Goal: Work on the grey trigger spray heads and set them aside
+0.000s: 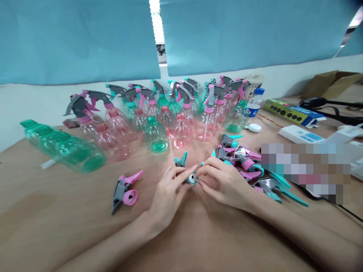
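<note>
My left hand (pixel 167 194) is closed around a grey and teal trigger spray head (pixel 192 179), whose round collar faces me. Its teal trigger end pokes up beyond my fingers. Thumb and fingers of my right hand (pixel 222 182) are pinched together at the collar's right edge; whatever lies between them is hidden. A grey and pink spray head (pixel 124 192) lies on the table to the left of my left hand. Beside my right hand is a pile of loose grey spray heads (pixel 241 155) with pink or teal parts.
Behind my hands stand several clear pink and green bottles, including an uncapped green bottle (pixel 156 138) and an uncapped pink bottle (pixel 181 132); others carry spray heads. Joined-looking green bottles (pixel 62 145) lie at left. A power strip (pixel 300 135) and yellow-blue box (pixel 289 112) are at right.
</note>
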